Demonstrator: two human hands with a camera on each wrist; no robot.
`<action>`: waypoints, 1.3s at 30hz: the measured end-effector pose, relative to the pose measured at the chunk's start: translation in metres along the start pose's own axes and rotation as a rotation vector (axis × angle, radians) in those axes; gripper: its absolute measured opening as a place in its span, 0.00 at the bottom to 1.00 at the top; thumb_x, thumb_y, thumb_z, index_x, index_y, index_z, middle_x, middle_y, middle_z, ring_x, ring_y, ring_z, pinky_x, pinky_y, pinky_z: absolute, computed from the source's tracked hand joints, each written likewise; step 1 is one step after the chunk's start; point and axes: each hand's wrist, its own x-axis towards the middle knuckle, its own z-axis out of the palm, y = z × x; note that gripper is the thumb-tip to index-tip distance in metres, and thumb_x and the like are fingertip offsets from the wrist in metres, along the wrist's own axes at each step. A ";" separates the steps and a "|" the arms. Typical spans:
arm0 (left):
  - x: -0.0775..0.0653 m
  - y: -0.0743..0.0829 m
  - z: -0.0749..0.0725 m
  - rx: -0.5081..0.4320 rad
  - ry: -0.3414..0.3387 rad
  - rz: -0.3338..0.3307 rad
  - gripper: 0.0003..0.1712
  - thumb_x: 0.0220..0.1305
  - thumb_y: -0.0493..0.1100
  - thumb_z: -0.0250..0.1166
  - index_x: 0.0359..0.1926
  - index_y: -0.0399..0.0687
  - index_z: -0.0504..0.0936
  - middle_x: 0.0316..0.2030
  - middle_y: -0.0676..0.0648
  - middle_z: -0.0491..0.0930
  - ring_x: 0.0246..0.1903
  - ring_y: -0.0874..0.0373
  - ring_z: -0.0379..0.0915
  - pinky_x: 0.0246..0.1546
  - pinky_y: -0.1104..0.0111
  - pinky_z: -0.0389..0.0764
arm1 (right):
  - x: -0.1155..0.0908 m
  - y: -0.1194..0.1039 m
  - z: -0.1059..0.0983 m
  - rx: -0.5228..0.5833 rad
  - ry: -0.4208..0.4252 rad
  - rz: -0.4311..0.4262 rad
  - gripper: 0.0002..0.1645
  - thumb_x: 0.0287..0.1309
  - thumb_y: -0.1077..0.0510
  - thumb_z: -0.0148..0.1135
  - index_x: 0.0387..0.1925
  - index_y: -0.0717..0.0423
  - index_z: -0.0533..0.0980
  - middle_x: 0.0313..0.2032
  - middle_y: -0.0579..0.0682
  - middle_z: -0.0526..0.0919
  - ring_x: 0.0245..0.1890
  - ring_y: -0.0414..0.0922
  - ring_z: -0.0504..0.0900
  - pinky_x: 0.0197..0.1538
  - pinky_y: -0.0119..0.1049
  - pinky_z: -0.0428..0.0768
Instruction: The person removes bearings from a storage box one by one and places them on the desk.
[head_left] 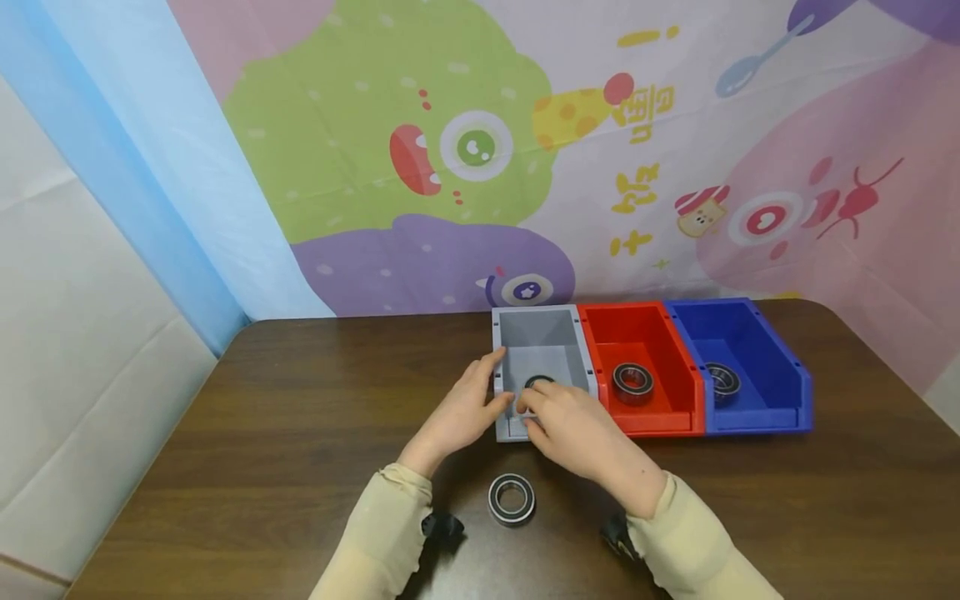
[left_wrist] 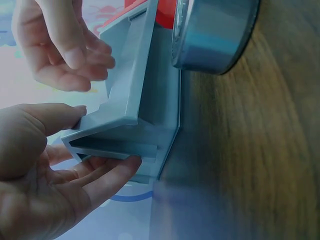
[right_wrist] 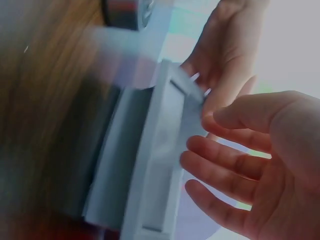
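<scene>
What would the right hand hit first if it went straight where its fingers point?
Probably the left hand, gripping the left side of the gray bin, or possibly that side itself; depth is unclear.

Above the front of the gray bin [head_left: 543, 327], passage is blocked by the right hand [head_left: 567, 422]; its left side is occupied by the left hand [head_left: 461, 407]. The red bin [head_left: 624, 325] and blue bin [head_left: 757, 350] can be entered from above.
</scene>
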 end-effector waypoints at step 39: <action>0.000 0.001 0.002 -0.009 0.006 -0.020 0.35 0.63 0.42 0.56 0.68 0.40 0.53 0.52 0.39 0.67 0.43 0.52 0.66 0.47 0.59 0.69 | 0.046 0.027 0.026 0.027 -0.327 0.265 0.27 0.46 0.59 0.69 0.51 0.61 0.73 0.44 0.59 0.76 0.42 0.50 0.76 0.48 0.42 0.76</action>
